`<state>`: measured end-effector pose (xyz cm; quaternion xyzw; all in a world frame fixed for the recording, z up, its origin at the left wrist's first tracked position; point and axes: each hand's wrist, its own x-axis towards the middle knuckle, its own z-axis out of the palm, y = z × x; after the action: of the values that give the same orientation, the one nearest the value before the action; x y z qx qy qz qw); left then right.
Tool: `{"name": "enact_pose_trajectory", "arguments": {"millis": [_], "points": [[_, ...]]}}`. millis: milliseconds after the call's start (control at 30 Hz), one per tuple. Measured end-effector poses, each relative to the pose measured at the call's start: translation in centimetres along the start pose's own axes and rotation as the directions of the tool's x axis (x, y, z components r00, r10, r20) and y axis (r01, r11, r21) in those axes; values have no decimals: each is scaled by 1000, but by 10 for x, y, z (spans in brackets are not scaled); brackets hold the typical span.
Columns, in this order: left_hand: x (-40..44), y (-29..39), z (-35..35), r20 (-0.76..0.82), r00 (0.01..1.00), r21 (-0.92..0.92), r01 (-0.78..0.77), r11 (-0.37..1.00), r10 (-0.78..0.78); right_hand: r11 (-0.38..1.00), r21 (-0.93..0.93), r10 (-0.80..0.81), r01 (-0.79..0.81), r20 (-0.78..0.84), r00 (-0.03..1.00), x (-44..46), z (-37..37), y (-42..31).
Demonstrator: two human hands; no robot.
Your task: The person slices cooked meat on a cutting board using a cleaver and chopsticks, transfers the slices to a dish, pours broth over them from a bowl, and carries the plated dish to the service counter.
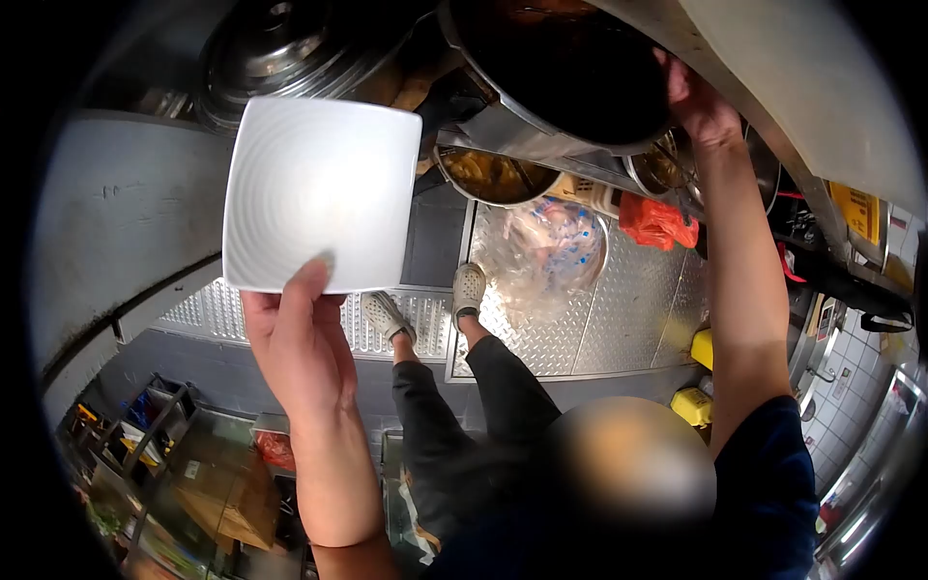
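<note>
A square white plate (324, 188) with curved ridges is held by its near edge in my left hand (304, 348), thumb on top and fingers beneath. My right hand (698, 101) is raised at the right rim of a large dark pot (565, 68); its fingers are partly hidden, and what they hold, if anything, cannot be made out. Nothing lies on the plate. Left of the pot, behind the plate, sits a shiny metal lid (275, 43).
Below the large pot is a pan of brown food (493, 176). A clear plastic bag (551, 242) lies over the metal floor plates (619, 329), near a red bag (657, 220). A cardboard box (227, 493) stands lower left, yellow containers (692, 406) lower right.
</note>
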<state>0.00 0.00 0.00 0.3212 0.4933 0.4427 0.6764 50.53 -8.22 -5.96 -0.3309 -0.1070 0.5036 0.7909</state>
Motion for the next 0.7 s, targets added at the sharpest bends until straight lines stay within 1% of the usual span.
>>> {"name": "enact_pose_trajectory", "arguments": {"millis": [67,100,133,200,300,433,533,633,700], "points": [[0,-1,4,-8,1000,-41,23,999,-23,1000,-23,-12,12,-12,1000,5,-18,-16],[0,-2,6,-11,999,-62,35,997,-36,1000,3,13,-13,-9,1000,2,-13,-19],[0,-4,9,-1,999,-38,38,999,-38,999,28,39,-39,-6,999,-1,-9,-21],[0,-7,14,26,999,11,44,999,-45,998,-15,52,-53,-57,997,-13,-7,-23],[1,-11,25,71,997,51,3,999,-7,996,-41,73,-79,-129,989,-24,-12,-27],[2,-9,37,109,994,74,-12,997,4,992,-20,116,-122,-199,973,-32,-18,-30],[5,-10,41,128,992,73,-12,997,2,995,11,103,-103,-199,975,-35,-16,-28],[8,-12,46,126,992,85,-1,996,-10,994,-8,102,-104,-150,983,-42,-12,-23],[9,-15,49,121,993,94,0,996,-11,992,30,126,-123,-166,978,-48,-4,-21]]}}
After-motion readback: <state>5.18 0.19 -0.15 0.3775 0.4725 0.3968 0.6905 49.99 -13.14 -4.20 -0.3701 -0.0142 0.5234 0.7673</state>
